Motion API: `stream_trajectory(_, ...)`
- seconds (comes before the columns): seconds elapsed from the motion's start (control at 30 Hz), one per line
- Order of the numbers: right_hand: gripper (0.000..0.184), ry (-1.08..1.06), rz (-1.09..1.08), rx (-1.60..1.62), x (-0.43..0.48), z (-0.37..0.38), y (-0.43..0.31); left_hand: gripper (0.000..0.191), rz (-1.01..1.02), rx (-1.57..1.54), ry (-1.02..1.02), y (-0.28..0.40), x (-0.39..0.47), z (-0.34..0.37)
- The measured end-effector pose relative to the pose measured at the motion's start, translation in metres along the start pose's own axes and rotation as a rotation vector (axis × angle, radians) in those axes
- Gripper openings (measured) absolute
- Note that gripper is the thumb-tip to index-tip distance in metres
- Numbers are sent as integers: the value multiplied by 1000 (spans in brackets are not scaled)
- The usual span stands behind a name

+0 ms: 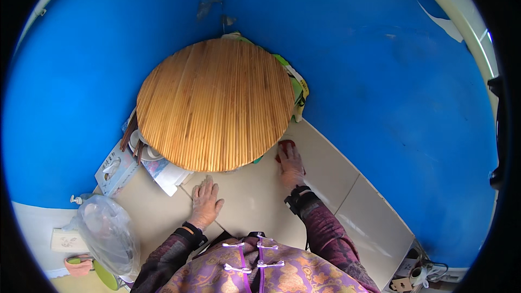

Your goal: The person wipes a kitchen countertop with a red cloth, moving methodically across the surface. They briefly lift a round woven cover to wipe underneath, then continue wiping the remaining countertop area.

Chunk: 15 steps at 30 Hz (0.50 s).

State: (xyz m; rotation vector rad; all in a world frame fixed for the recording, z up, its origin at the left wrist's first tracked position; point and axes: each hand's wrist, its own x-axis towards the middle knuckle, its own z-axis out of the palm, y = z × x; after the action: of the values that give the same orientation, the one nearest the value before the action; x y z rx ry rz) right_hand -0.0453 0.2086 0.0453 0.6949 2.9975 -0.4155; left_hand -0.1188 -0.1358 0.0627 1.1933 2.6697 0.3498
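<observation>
My right hand presses down over a dark red cloth on the tiled surface. Much of the cloth is hidden beneath the palm and fingers. On the same tiles rests my left hand, palm down, with its fingers a little apart and nothing in it. It lies just in front of a large round lid of ribbed, wood-coloured slats. Both hands appear to be in thin clear gloves. Whatever supports the lid is mostly hidden beneath it.
Blue walls meet behind the lid. A green and white bag sticks out beside it. Chopsticks, white bowls and a tissue box crowd the left. Nearer are a pump bottle and a clear plastic bag.
</observation>
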Motion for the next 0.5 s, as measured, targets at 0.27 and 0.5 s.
stream_trajectory(0.27,61,40,-132,2,45,-3,-6,63,-7,67,-44,1,1,6)
stream_trajectory(0.5,66,62,55,-5,21,-20,39,65,-35,78,-71,4,1,6)
